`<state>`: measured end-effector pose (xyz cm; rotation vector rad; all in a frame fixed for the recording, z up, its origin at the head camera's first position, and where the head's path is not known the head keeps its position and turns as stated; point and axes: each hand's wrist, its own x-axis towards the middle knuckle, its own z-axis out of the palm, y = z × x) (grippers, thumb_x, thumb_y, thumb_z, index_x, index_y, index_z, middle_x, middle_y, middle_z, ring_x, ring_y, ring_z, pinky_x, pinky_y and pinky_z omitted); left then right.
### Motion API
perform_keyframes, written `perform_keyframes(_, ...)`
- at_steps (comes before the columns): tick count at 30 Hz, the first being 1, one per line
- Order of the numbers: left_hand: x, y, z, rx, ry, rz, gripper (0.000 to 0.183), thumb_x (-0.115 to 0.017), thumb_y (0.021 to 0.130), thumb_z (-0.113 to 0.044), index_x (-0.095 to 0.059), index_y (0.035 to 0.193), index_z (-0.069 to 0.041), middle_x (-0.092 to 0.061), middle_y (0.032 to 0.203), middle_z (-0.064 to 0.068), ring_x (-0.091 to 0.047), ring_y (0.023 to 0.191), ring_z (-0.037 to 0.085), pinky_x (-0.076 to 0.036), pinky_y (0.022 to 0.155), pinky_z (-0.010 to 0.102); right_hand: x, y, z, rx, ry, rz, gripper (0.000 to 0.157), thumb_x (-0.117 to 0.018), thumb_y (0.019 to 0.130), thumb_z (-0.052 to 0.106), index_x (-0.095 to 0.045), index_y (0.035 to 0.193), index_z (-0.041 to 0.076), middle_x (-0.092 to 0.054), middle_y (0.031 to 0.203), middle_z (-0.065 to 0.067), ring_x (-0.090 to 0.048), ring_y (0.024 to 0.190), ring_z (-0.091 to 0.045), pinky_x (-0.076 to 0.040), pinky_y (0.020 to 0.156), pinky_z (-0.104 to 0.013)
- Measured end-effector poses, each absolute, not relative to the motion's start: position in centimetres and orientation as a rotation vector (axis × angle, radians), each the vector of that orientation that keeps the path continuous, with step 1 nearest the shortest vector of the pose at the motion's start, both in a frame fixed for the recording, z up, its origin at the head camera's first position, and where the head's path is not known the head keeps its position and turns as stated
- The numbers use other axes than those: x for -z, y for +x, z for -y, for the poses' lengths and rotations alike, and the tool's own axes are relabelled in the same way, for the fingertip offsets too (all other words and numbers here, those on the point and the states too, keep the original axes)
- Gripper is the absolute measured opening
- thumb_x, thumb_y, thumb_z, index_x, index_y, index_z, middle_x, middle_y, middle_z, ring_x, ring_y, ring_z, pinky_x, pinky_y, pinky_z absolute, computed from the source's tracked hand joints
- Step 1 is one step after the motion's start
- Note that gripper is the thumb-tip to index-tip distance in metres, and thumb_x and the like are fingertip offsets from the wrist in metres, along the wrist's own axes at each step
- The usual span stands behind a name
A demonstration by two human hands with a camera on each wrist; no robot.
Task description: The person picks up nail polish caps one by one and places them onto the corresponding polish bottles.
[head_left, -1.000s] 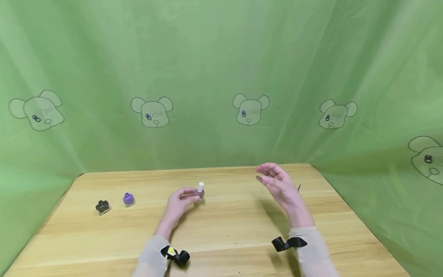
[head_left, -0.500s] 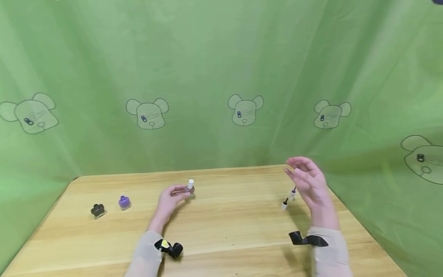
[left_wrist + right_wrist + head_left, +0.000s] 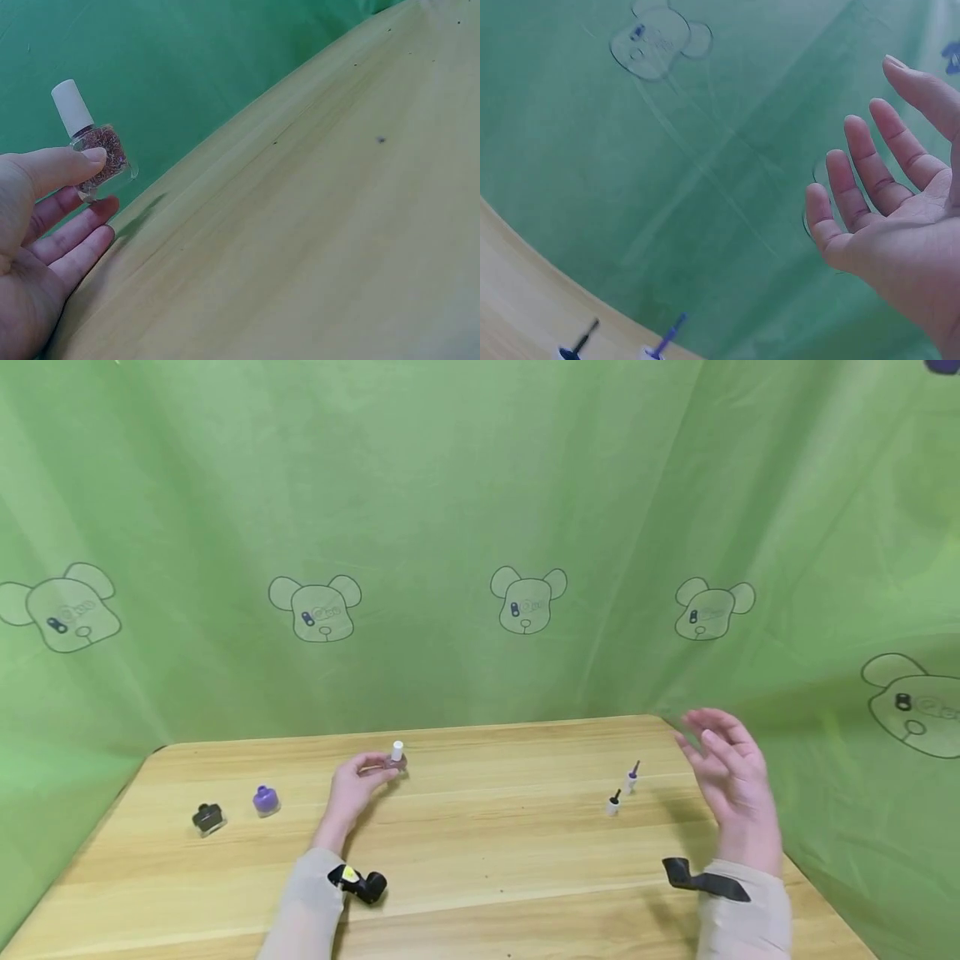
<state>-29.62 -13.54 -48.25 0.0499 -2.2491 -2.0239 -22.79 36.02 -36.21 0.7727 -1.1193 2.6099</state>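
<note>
My left hand (image 3: 354, 789) pinches a nail polish bottle (image 3: 105, 154) between thumb and fingers. The bottle is clear with reddish glitter inside, and its white cap (image 3: 72, 107) is on. In the left wrist view it tilts a little. My right hand (image 3: 731, 768) is raised at the right side of the table, fingers spread and loosely bent, holding nothing. To its left, two white caps stand on the table with their brushes pointing up: one with a black brush (image 3: 614, 802), one with a purple brush (image 3: 632, 777). The right wrist view shows both brushes at its lower edge.
On the left of the wooden table (image 3: 480, 852) stand two capless nail polish bottles, a black bottle (image 3: 208, 819) and a purple bottle (image 3: 266, 800). A green curtain (image 3: 420, 510) with bear-head prints surrounds the table's back and sides.
My right hand has moved right, away from the two brush caps, which it partly hid earlier. The left hand has shifted left in view with the glitter bottle still pinched, as the head view turned slightly.
</note>
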Motion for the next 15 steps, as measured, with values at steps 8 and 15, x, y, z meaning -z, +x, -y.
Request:
perform_keyframes(8, 48.3, -30.4, 14.2, 1.888, 0.004, 2.351, 0.040, -0.078, 0.080, -0.014, -0.067, 0.117, -0.008, -0.069, 0.119, 0.015, -0.066, 0.108, 0.026, -0.051, 0.100, 0.041, 38.2, -23.1, -38.4, -2.669, 0.674, 1.055, 0.032, -0.040, 0.097, -0.013, -0.061, 0.118, -0.001, -0.067, 0.117, -0.013, -0.061, 0.114, -0.024, -0.050, 0.097, -0.037)
perform_keyframes(15, 48.6, -30.9, 14.2, 1.775, -0.034, 2.406, 0.037, -0.078, 0.079, -0.013, -0.068, 0.115, -0.007, -0.071, 0.114, 0.015, -0.068, 0.104, 0.028, -0.052, 0.098, 0.043, 40.0, -23.5, -39.5, -2.714, 0.554, 1.074, 0.032, -0.040, 0.098, -0.011, -0.063, 0.117, 0.000, -0.069, 0.116, -0.012, -0.062, 0.112, -0.023, -0.051, 0.098, -0.038)
